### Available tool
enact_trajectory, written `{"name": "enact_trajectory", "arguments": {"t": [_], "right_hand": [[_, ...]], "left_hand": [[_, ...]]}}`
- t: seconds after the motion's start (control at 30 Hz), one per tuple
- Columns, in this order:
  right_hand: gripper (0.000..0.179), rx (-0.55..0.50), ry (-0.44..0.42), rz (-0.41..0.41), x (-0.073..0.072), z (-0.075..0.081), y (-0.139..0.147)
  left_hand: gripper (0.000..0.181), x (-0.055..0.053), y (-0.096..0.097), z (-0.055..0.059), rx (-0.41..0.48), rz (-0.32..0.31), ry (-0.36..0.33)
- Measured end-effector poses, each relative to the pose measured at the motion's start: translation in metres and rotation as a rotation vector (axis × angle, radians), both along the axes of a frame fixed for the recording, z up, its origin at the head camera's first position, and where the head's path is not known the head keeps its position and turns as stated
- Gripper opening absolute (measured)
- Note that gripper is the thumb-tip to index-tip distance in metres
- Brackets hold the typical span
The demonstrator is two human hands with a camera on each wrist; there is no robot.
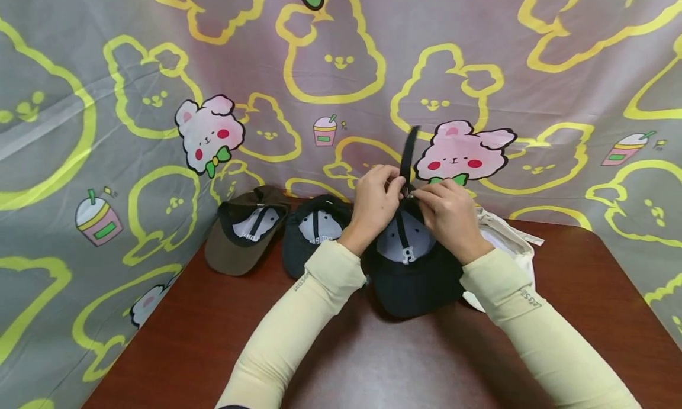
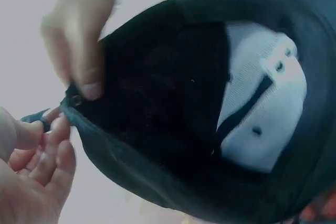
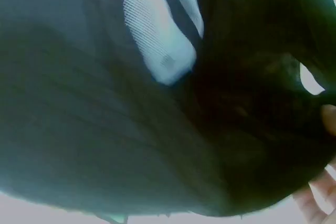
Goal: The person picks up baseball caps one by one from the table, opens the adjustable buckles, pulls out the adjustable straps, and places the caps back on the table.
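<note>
On the bench (image 1: pixel 176 344), at far left, a brown cap (image 1: pixel 229 249), hollow side up, and just beside it a dark cap (image 1: pixel 294 246) lying likewise; both probably finished, though hard to confirm at their back closures. Next, the left hand (image 1: pixel 375 199), thumb and fingers pinching a black strap (image 1: pixel 409 151) low down, with its free end sticking up above the knuckles. Then, under and between both hands, the black cap (image 1: pixel 415 293), brim toward the camera, back edge raised: apparently mid-fastening, loose end not yet laid flat. Then the right hand (image 1: pixel 450 213), fingers drawn together, gripping that back edge beside a small metal ring (image 2: pixel 76 100), thumb inside the rim. At far right, partly behind the right sleeve (image 1: pixel 533 314), a white cap (image 1: pixel 519 249) with strap end jutting out, probably left to do.
</note>
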State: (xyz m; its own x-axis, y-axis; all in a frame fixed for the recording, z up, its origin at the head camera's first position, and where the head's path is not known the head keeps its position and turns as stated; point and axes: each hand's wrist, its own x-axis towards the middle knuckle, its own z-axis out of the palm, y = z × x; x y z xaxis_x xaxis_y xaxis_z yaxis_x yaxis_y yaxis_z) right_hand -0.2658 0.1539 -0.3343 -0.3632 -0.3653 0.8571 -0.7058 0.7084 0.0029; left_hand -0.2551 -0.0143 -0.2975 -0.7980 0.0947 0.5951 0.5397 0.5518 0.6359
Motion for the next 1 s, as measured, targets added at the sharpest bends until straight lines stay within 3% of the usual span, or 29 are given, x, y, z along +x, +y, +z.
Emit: {"name": "enact_trajectory", "arguments": {"t": [0.1,0.3,0.67,0.87,1.0], "right_hand": [[0.013,0.007,-0.015,-0.001,0.001,-0.001,0.001],[0.023,-0.006,-0.081,-0.014,0.002,-0.004,-0.003],[0.021,-0.028,0.003,0.043,-0.003,-0.001,-0.006],[0.01,-0.074,0.001,0.032,-0.008,-0.004,0.0],[0.009,-0.115,-0.008,0.019,-0.007,-0.001,0.004]], "left_hand": [[0.013,-0.001,-0.001,0.003,0.06,0.01,-0.031],[0.015,-0.001,-0.001,0.004,0.068,0.008,-0.101],[0.016,-0.001,0.002,0.011,0.075,0.004,-0.085],[0.019,0.001,0.003,0.008,0.077,-0.098,-0.096],[0.022,0.006,0.006,0.003,-0.052,-0.129,-0.024]]}}
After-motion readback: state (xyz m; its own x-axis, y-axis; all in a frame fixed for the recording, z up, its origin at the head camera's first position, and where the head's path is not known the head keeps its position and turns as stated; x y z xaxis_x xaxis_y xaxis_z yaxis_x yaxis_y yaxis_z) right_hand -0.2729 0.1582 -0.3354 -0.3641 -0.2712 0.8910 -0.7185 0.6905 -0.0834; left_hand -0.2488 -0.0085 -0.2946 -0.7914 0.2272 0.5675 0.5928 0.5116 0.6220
